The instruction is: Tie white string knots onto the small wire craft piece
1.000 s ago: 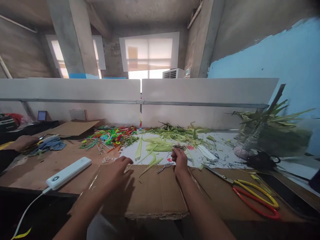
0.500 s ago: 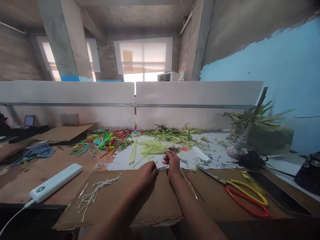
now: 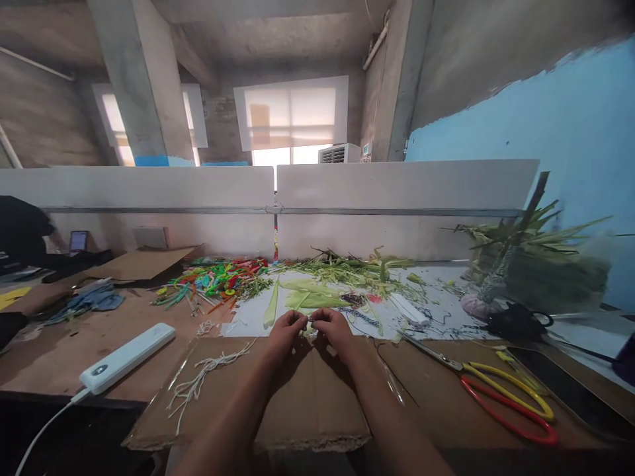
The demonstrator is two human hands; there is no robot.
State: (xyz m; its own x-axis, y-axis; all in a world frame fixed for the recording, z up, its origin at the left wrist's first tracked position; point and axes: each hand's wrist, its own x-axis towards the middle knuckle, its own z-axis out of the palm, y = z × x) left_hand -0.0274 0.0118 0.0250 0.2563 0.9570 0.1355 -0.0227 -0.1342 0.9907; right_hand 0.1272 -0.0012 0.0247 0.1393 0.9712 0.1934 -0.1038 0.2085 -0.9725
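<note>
My left hand (image 3: 286,332) and my right hand (image 3: 334,332) meet above the far part of the cardboard sheet (image 3: 297,403). Each has thumb and index finger pinched together, with the fingertips almost touching. A tiny dark and pale piece shows between them, too small and too covered to name. Just beyond my fingers, flat pale-green husks (image 3: 317,294) lie on white paper. A dark-and-white braided cord (image 3: 364,318) rests to the right of my right hand. White strings (image 3: 198,377) spread over the cardboard at left.
Scissors (image 3: 506,396) with red and yellow handles and a dark phone-like slab (image 3: 570,387) lie at right. A white corded device (image 3: 127,357) sits at left. Colourful pieces (image 3: 213,281) and green scraps (image 3: 342,268) are heaped behind. Another person's dark sleeve (image 3: 22,228) shows far left.
My right hand has come down and my left hand has lifted slightly, so both are level with fingertips together. My view has swung a little left, and another person has appeared there.
</note>
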